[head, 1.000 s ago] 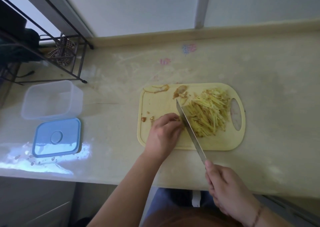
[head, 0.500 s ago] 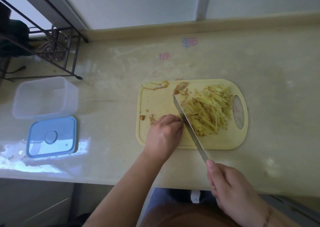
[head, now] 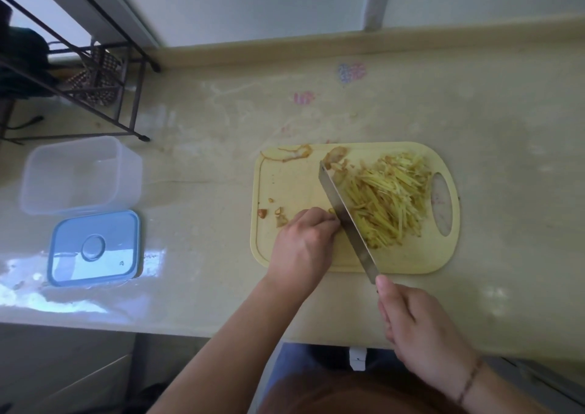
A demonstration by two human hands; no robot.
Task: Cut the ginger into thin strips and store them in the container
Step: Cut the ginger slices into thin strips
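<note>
Both arms were bare — no sleeves. The right wrist wore a thin dark bracelet (head: 469, 382). Reddish-brown cloth (head: 332, 394) showed below — with blue cloth (head: 291, 358) beside it.

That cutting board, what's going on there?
A person is slicing ginger. The right hand holds a knife angled across the yellow cutting board, while the left hand is curled on the board right beside the blade. A pile of ginger strips lies to the blade's right, peel scraps at the far edge. The clear container sits empty on the counter, its blue lid beside it.
</note>
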